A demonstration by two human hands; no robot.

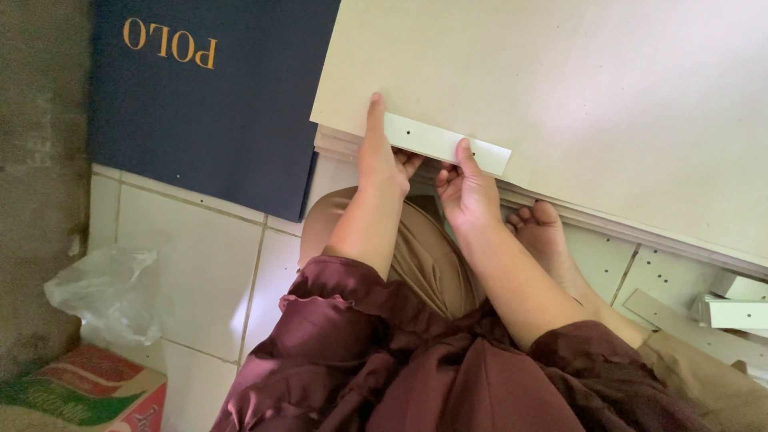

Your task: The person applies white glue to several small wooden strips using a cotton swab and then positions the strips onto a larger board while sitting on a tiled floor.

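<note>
Against the near edge of a large cream-coloured flat board (560, 96), which lies on a stack of similar panels (344, 144), both hands pinch a small white rectangular strip with drilled holes (444, 142). The left hand (380, 156) grips the strip's left end, thumb on top and fingers curled beneath; the right hand (464, 188) grips nearer the right end in the same way. The strip rests flat on the board, parallel to its edge and just inside it.

To do this well, I judge the strip should stay flush with the board's edge, both thumbs pressing evenly so neither end lifts or skews, and the holes left uncovered.

A bare foot (544, 232) lies just right of the right hand, under the stack's overhang. Farther left, a dark blue flat box (208, 112) lies on the white tiled floor (200, 264). A crumpled clear plastic bag (104, 292) sits near left, with a red and green carton (88, 392) below it. More white drilled pieces (688, 316) lie near right.
</note>
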